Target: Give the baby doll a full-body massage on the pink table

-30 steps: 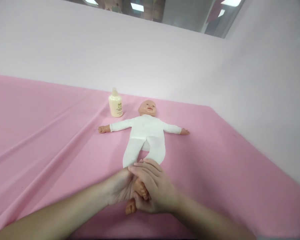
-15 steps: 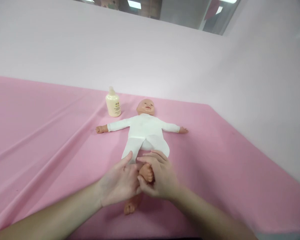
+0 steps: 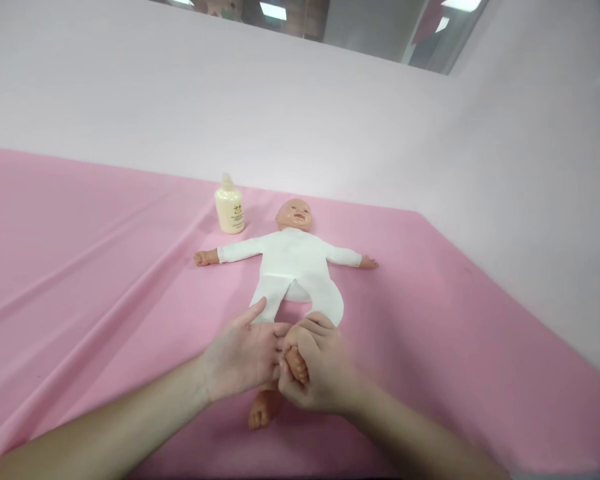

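Note:
A baby doll [image 3: 295, 257] in a white suit lies on its back, arms spread, its head away from me. My right hand [image 3: 317, 363] is wrapped round one of the doll's feet [image 3: 297, 364], with the toes showing between thumb and fingers. Palm up, my left hand [image 3: 247, 357] has its thumb raised and fingers extended; the fingertips meet the held foot and my right hand. The doll's other foot [image 3: 261, 410] rests on the cloth below my hands.
A pink cloth [image 3: 105, 300] with folds at the left covers the table. Beyond the doll's arm stands a cream pump bottle [image 3: 230, 208]. A white wall [image 3: 280, 113] rises behind, with a window along its top.
My right hand has closed more tightly round the foot and tilted it downward. My left hand's fingers have straightened and drawn slightly back to the left.

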`<move>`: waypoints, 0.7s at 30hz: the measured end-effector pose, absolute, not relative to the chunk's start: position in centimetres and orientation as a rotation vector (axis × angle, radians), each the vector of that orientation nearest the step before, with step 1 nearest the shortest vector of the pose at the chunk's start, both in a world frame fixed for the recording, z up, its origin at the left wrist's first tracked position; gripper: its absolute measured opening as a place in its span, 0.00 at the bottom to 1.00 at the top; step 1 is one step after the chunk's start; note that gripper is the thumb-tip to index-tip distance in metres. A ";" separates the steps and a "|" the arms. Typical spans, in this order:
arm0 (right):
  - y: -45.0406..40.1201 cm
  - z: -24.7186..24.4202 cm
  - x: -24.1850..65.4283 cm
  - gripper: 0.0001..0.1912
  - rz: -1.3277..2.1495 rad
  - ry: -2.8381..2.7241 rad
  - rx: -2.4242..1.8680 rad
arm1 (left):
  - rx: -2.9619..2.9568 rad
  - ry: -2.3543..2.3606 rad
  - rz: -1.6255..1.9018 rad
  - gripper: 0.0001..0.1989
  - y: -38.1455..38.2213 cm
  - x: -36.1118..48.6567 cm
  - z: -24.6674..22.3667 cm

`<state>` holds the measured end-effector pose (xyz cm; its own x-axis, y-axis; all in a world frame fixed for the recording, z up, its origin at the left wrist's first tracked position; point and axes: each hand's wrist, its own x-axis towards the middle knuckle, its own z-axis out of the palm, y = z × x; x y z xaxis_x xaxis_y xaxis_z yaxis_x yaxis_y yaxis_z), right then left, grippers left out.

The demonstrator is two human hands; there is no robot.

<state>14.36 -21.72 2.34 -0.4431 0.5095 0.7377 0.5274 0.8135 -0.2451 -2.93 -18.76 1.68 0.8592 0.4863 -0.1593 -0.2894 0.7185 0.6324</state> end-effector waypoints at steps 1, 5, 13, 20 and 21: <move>-21.8 2.5 14.4 0.09 -0.015 -2.129 -0.760 | 0.547 0.329 0.423 0.38 -18.7 -2.9 1.7; -21.9 3.0 14.6 0.08 0.071 -2.156 -0.736 | 0.420 0.322 0.369 0.36 -18.9 -2.8 1.6; -21.8 2.6 15.0 0.12 0.223 -2.100 -0.636 | 0.346 0.303 0.332 0.28 -19.0 -2.9 1.8; -21.8 2.9 15.1 0.19 0.053 -2.161 -0.541 | 0.283 0.286 0.357 0.24 -19.7 -2.8 2.3; -21.9 2.9 15.0 0.20 0.004 -2.189 -0.519 | 0.275 0.280 0.357 0.23 -19.8 -2.7 2.2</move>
